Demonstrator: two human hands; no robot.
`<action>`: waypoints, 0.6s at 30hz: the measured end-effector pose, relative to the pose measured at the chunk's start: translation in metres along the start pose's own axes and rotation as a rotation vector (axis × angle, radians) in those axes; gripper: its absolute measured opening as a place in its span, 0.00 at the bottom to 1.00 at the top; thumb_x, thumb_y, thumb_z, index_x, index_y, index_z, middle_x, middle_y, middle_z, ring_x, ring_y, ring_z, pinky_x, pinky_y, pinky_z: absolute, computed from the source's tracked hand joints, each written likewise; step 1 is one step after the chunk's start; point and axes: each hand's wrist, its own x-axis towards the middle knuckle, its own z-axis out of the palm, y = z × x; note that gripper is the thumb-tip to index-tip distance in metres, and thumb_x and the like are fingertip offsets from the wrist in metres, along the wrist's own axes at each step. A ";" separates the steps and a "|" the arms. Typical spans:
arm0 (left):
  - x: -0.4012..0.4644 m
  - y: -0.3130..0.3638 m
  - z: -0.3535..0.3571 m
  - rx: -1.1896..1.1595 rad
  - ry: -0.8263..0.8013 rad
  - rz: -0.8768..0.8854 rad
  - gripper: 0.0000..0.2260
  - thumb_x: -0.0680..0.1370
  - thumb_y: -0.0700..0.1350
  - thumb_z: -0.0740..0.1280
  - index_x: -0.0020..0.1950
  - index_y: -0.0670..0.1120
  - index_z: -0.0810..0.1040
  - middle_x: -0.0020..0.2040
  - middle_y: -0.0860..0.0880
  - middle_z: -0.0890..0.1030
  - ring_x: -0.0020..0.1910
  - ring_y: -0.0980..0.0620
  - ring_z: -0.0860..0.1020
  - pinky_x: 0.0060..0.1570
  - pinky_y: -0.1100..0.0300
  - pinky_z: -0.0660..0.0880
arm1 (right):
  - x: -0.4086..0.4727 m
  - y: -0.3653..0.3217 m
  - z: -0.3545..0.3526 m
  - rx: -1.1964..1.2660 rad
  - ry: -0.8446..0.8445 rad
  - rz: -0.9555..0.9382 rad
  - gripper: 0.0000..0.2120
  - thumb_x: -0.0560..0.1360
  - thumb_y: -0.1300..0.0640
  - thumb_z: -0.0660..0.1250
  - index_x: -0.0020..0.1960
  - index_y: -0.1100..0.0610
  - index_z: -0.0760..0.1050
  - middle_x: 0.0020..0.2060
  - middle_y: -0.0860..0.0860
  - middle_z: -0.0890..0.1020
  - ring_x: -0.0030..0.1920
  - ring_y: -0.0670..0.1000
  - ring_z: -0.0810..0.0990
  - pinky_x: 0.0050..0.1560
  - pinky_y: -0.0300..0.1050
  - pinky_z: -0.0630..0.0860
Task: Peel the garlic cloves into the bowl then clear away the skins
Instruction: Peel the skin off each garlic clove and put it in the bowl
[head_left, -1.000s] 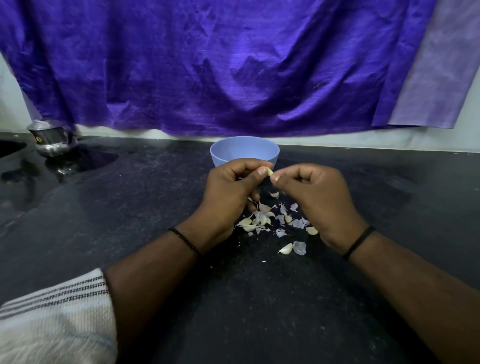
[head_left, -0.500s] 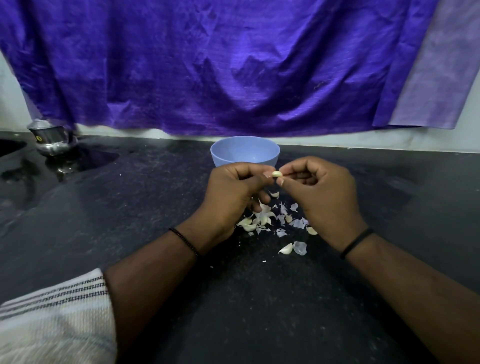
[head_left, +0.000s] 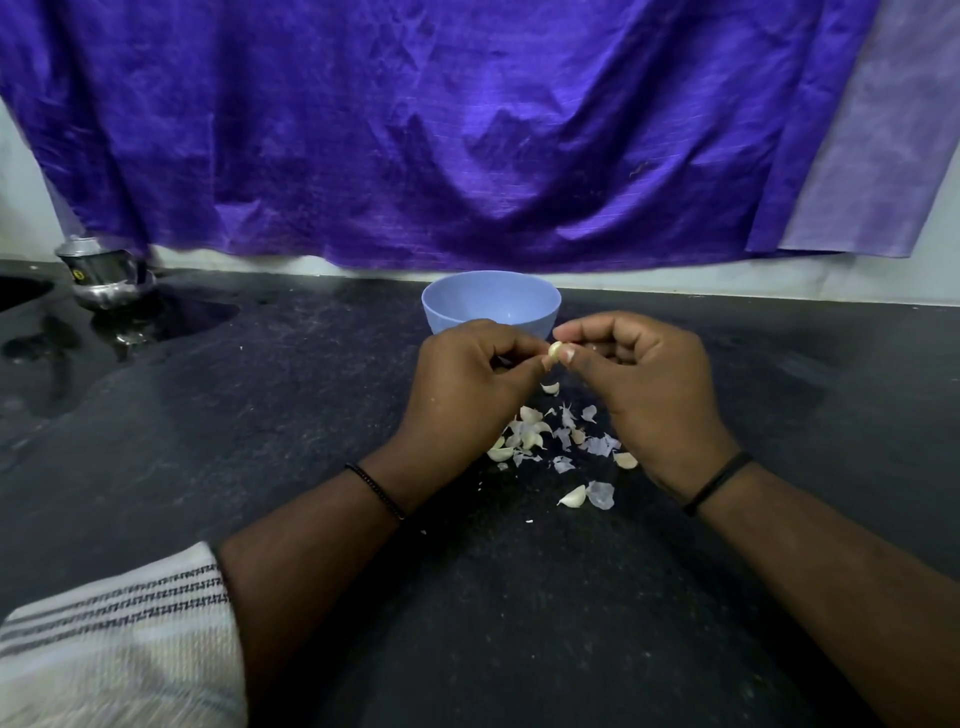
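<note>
Garlic clove (head_left: 555, 352) pinched between fingertips of left hand (head_left: 467, 384) and right hand (head_left: 649, 384), just in front of blue bowl (head_left: 491, 304), above skins (head_left: 558, 441) on counter (head_left: 260, 415)

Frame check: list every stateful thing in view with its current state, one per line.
Garlic clove: pinched between both hands.
Left hand: fingers curled, pinching the clove.
Right hand: pinching the clove.
Blue bowl: upright, contents hidden.
Skins and cloves: scattered on counter.
Steel pot: upright.
</note>
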 end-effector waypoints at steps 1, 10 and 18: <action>0.000 -0.001 0.000 0.031 0.012 0.017 0.03 0.73 0.43 0.76 0.46 0.47 0.87 0.39 0.54 0.83 0.36 0.59 0.80 0.39 0.63 0.77 | 0.000 0.000 0.000 -0.004 -0.006 -0.007 0.07 0.73 0.61 0.75 0.46 0.49 0.84 0.40 0.48 0.87 0.42 0.49 0.85 0.45 0.44 0.81; -0.001 0.005 -0.001 0.025 -0.002 0.012 0.03 0.76 0.41 0.73 0.45 0.46 0.87 0.30 0.59 0.80 0.29 0.62 0.78 0.34 0.66 0.74 | -0.001 -0.001 0.000 -0.046 -0.013 -0.031 0.06 0.73 0.62 0.75 0.49 0.55 0.85 0.39 0.48 0.87 0.40 0.45 0.85 0.42 0.37 0.80; -0.001 0.008 -0.004 0.016 -0.014 -0.011 0.05 0.74 0.41 0.73 0.39 0.47 0.86 0.28 0.58 0.80 0.27 0.63 0.78 0.31 0.67 0.73 | -0.004 -0.007 0.002 -0.075 -0.047 -0.066 0.06 0.73 0.64 0.75 0.46 0.54 0.85 0.37 0.47 0.87 0.38 0.44 0.85 0.41 0.38 0.81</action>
